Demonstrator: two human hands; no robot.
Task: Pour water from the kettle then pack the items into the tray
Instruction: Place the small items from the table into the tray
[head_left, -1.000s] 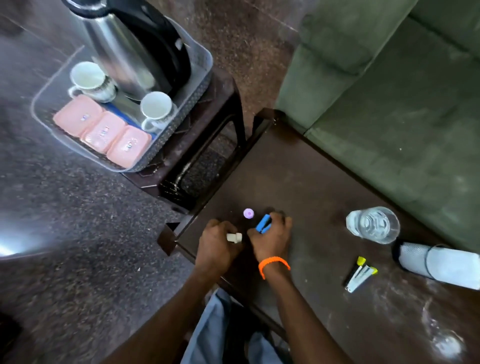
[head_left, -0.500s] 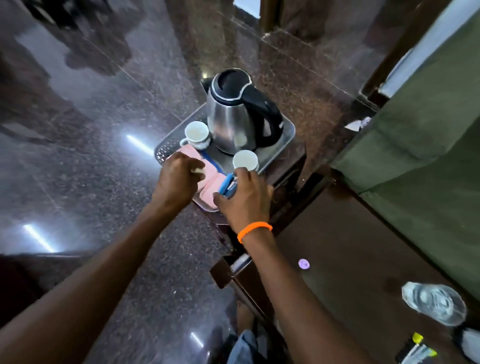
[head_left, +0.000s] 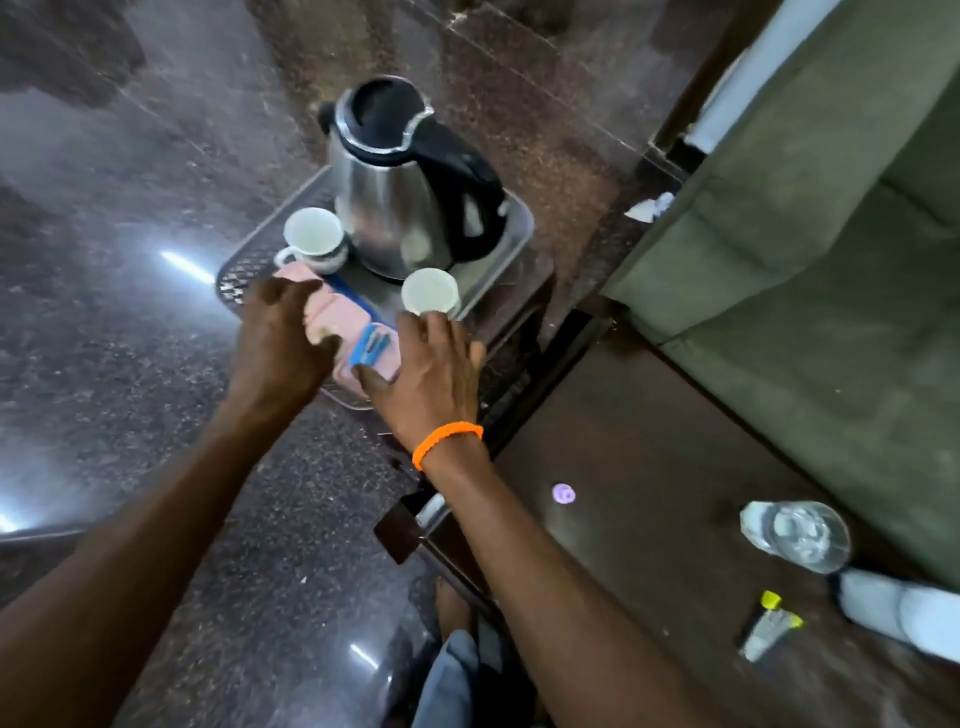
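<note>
Lying lengthwise on the pink boxes (head_left: 340, 317) beside the kettle (head_left: 400, 208), the blue item (head_left: 370, 347) sits just ahead of the right hand (head_left: 431, 379), fingers (head_left: 439, 332) spread and empty, nearer than the left hand (head_left: 280, 348).

We see both bare forearms extended forward and to the left, roughly parallel. The left hand (head_left: 280, 343) lies palm down, fingers loosely spread and slightly blurred. The right hand (head_left: 431, 369) is likewise palm down, fingers splayed and empty, thumb pointing toward the left hand; an orange band (head_left: 447, 441) circles its wrist.
</note>
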